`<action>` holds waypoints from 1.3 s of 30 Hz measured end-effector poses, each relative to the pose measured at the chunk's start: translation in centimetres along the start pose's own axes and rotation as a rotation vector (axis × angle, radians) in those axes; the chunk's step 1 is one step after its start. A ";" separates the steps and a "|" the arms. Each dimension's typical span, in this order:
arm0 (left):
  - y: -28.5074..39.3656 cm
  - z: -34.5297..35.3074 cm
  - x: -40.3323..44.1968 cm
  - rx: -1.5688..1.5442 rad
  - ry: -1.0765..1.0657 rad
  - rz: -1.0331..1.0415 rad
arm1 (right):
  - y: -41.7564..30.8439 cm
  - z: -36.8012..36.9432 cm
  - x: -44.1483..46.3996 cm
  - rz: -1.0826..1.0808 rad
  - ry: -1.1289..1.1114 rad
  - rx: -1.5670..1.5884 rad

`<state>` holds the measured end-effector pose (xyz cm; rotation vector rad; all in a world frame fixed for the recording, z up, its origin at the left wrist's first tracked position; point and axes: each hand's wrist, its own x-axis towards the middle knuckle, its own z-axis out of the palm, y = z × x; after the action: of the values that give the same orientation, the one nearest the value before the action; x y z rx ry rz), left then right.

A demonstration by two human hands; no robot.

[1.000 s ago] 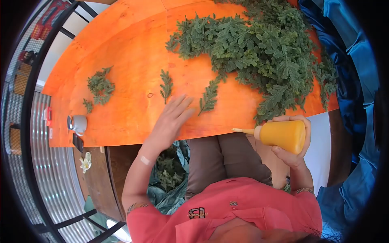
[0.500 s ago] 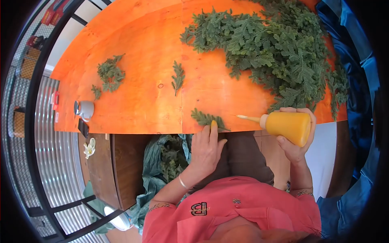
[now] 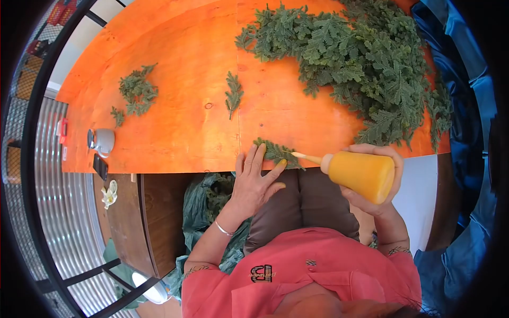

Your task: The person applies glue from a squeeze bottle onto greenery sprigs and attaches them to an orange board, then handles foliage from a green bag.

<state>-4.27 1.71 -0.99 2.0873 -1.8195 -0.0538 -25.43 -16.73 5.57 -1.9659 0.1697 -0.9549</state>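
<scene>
A small green fern-like sprig (image 3: pixel 277 152) lies near the front edge of the orange table. My left hand (image 3: pixel 250 185) rests over it with fingers spread, the fingertips pressing on its left and lower sides. My right hand (image 3: pixel 394 158) is wrapped round a squeeze bottle (image 3: pixel 359 175) of yellow stuff, held tilted on its side. Its thin pale nozzle (image 3: pixel 302 156) points left, with the tip at the sprig's right part. Whether anything comes out of the tip I cannot tell.
A large heap of green sprigs (image 3: pixel 366 74) covers the table's back right. One sprig (image 3: pixel 233 95) lies mid-table, and a small cluster (image 3: pixel 139 91) farther left. A grey cup (image 3: pixel 104 141) and a phone (image 3: pixel 99 166) sit at the left edge. Below is a green plastic bag (image 3: pixel 199 199).
The bottle has moved left, bringing its nozzle tip to the sprig. My left hand has shifted left and its fingers have spread. The sprig has moved slightly right.
</scene>
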 end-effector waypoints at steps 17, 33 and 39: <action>-0.4 0.5 -0.1 0.027 -0.004 -0.003 | 0.2 3.1 1.1 -0.058 -0.093 -0.069; 0.1 0.7 0.3 0.029 0.055 -0.013 | -1.3 0.4 -1.0 -0.077 -0.119 -0.140; 0.2 0.7 0.8 0.047 0.076 -0.013 | -1.3 0.1 -1.4 -0.118 -0.069 -0.068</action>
<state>-4.55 0.70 -1.43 2.1030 -1.7793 0.0651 -26.65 -15.28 5.78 -2.0878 0.0478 -0.9662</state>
